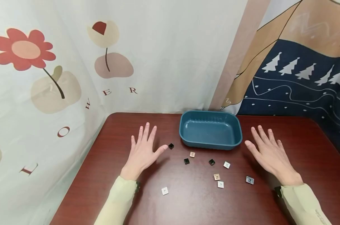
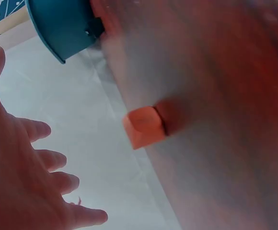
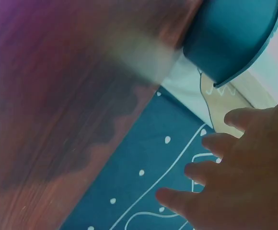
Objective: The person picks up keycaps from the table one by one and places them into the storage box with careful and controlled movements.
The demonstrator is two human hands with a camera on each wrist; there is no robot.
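Observation:
My left hand (image 1: pixel 141 155) is spread with straight fingers over the left of the table, holding nothing. Its thumb tip overlaps a black keycap (image 1: pixel 171 146) in the head view. An orange keycap (image 2: pixel 144 127) sits on the table in the left wrist view; the head view does not show it. My right hand (image 1: pixel 271 156), fingers also spread and holding nothing, is just right of a blue plastic bin (image 1: pixel 210 145). Below the bin lie small keycaps: a beige one (image 1: pixel 192 154), a black one (image 1: pixel 186 161), a white one (image 1: pixel 227 165) and a grey one (image 1: pixel 249 180), among several others.
The dark red wooden table (image 1: pixel 192 206) ends at the back against a white curtain (image 1: pixel 170 62) with flower prints. A navy and tan cloth (image 1: pixel 288 90) with tree prints hangs at the right. One white keycap (image 1: pixel 165 191) lies apart, nearer the front.

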